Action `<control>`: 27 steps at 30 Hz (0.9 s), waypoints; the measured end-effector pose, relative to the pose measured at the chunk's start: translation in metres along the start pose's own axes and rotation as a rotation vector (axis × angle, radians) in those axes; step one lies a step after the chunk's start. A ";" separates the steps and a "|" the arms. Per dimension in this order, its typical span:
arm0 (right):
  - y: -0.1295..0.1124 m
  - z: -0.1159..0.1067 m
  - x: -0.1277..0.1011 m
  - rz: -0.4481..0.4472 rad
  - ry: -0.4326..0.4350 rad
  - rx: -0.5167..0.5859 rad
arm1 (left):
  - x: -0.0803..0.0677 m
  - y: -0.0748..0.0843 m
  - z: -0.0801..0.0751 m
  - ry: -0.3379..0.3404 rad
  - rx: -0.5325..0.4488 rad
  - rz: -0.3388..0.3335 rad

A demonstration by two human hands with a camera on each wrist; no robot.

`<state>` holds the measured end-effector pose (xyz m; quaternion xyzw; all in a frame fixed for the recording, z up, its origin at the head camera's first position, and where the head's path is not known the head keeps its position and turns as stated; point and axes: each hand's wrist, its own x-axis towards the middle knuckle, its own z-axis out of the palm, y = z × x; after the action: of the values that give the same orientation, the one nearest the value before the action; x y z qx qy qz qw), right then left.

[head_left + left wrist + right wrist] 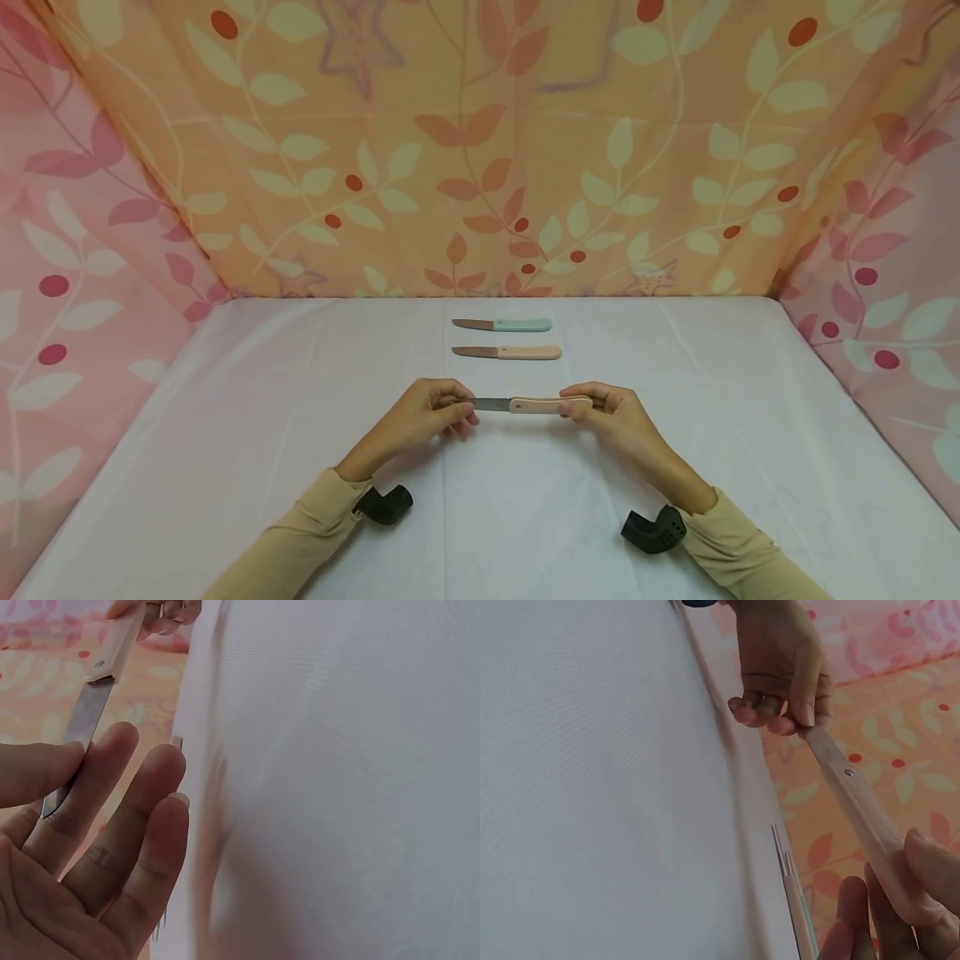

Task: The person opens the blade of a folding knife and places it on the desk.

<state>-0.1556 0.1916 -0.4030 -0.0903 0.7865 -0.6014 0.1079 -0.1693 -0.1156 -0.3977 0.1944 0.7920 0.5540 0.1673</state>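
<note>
A small knife (536,406) with a pale pink handle is held level above the table between both hands. My left hand (438,408) pinches its blade (91,709) near the tip, thumb on one face and fingers behind. At the other end, my right hand (611,408) grips the handle (870,832) between thumb and fingers. Beyond it on the table lie two more knives side by side, blades pointing left: one with a peach handle (529,352), and farther back one with a mint green handle (523,325).
A white cloth covers the table (480,517). An orange leaf-patterned curtain (465,167) stands at the back edge, with pink patterned cloth (67,292) along the sides. Black wrist-worn devices (386,505) sit at both sleeves.
</note>
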 end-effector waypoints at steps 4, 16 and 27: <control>0.001 -0.001 0.002 0.010 0.003 -0.036 | -0.001 0.000 -0.002 0.001 -0.022 0.001; 0.004 -0.004 0.003 -0.047 0.072 -0.060 | 0.003 -0.006 -0.003 0.113 0.030 -0.050; 0.011 -0.005 0.005 -0.015 0.087 -0.050 | 0.004 -0.013 -0.005 0.185 0.113 -0.042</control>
<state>-0.1621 0.1972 -0.4126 -0.0727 0.8044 -0.5858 0.0668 -0.1768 -0.1219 -0.4079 0.1348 0.8379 0.5206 0.0938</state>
